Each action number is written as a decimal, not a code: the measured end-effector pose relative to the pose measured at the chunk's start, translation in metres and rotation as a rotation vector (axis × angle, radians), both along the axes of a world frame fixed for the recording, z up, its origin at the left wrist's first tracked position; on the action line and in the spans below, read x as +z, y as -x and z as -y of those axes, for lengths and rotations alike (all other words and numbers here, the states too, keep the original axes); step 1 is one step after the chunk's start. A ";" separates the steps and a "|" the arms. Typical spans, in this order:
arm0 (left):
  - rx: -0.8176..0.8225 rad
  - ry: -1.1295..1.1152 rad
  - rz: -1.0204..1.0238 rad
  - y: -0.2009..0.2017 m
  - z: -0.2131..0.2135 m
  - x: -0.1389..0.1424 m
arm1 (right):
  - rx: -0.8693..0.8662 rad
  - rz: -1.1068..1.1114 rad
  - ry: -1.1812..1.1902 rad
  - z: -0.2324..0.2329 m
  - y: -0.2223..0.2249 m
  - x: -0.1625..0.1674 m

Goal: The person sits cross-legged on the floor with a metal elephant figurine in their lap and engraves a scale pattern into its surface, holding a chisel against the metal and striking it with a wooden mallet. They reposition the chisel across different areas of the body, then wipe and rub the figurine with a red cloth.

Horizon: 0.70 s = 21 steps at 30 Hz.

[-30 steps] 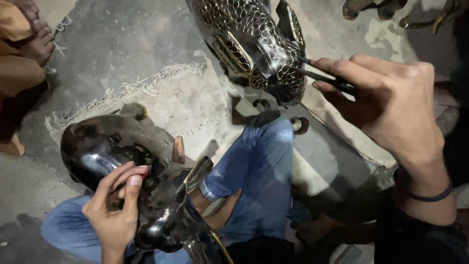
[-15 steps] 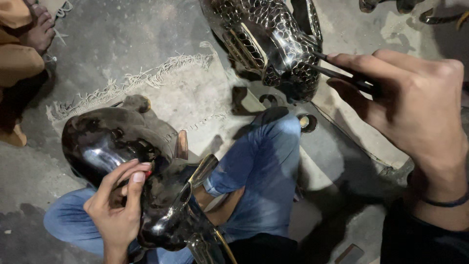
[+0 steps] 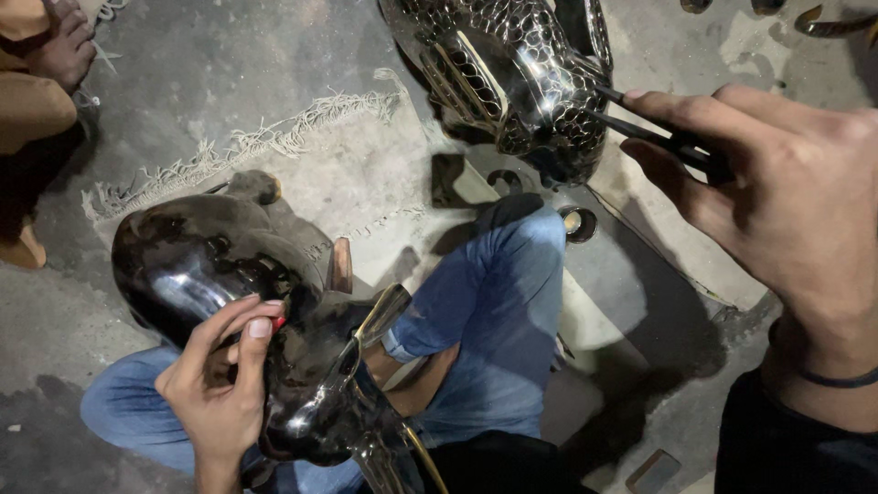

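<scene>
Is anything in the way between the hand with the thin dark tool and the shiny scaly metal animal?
Nothing visible is. The right hand holds the thin dark tool, and its tip already reaches the scaly metal figure. The left hand rests on the smooth dark figure.

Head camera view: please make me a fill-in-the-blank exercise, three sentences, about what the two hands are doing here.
1. The right hand holds a thin dark tool against the shiny metal figure, whose surface has a pattern of ____.
2. The left hand rests on the smooth dark figure, beside a bent knee in jeans of ____ colour.
3. A dark band sits around the wrist of the ____ hand.

Missing words: scales; blue; right
</scene>
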<state>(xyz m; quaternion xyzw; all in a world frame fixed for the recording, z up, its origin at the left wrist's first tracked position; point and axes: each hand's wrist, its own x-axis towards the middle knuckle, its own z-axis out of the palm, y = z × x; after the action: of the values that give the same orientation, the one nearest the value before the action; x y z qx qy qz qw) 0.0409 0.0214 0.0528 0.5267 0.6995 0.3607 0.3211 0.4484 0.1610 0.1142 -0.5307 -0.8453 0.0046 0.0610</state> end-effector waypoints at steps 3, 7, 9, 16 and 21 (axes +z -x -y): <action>0.007 0.001 0.013 0.000 0.001 0.000 | -0.016 -0.034 0.028 -0.001 0.006 0.005; 0.009 -0.002 0.028 0.000 0.001 0.000 | 0.031 -0.133 -0.018 0.001 0.006 0.007; 0.007 0.003 0.028 0.000 0.001 0.000 | 0.024 -0.145 -0.011 0.002 0.002 0.003; 0.000 0.004 0.012 0.000 0.001 0.000 | 0.065 -0.142 0.031 -0.001 0.001 -0.003; 0.009 0.010 0.039 -0.002 -0.002 -0.001 | 0.248 0.489 0.067 -0.037 0.007 0.016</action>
<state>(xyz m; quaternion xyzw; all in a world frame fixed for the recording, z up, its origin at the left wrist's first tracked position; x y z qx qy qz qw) 0.0429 0.0232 0.0515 0.5148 0.6974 0.3689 0.3355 0.4417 0.1984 0.1302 -0.4101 -0.8929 -0.0880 -0.1634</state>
